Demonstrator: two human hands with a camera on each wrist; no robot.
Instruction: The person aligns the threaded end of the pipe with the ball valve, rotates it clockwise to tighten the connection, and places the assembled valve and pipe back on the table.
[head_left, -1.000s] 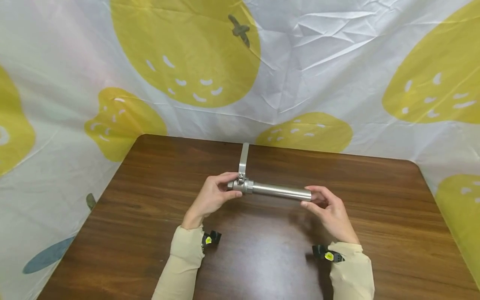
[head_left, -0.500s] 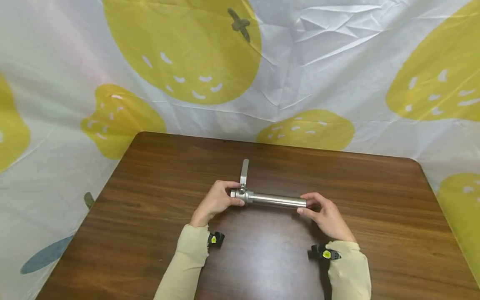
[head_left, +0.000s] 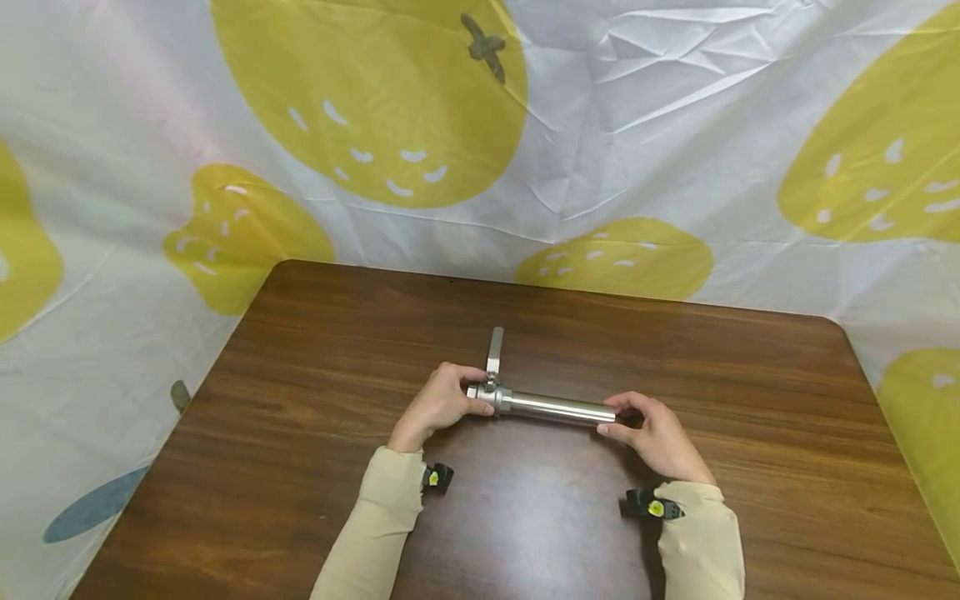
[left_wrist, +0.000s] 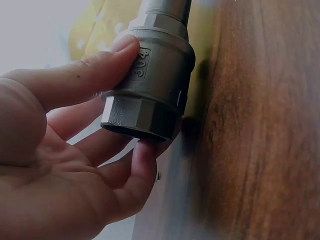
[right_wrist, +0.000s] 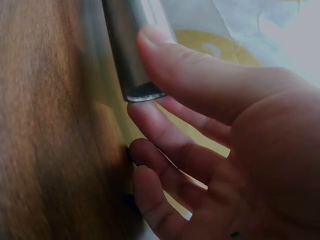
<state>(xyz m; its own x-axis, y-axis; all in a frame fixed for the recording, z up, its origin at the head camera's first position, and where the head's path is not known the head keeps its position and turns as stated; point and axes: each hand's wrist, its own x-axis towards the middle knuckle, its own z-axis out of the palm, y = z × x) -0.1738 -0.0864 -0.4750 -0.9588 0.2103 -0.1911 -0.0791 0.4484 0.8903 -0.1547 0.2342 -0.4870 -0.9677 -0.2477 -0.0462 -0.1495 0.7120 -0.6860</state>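
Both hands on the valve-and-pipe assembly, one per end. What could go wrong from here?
The right hand holds the smooth pipe only by fingertips at its open end; it could slip and drop onto the table. The lever handle sticks out sideways from the valve body and could swing or catch the left hand.

A dark brown wooden table [head_left: 300, 433] with rounded far corners and a glossy, grained top. A steel pipe with a valve [head_left: 551, 406] lies low across its middle, seemingly resting on the wood, its flat lever pointing toward the far edge.
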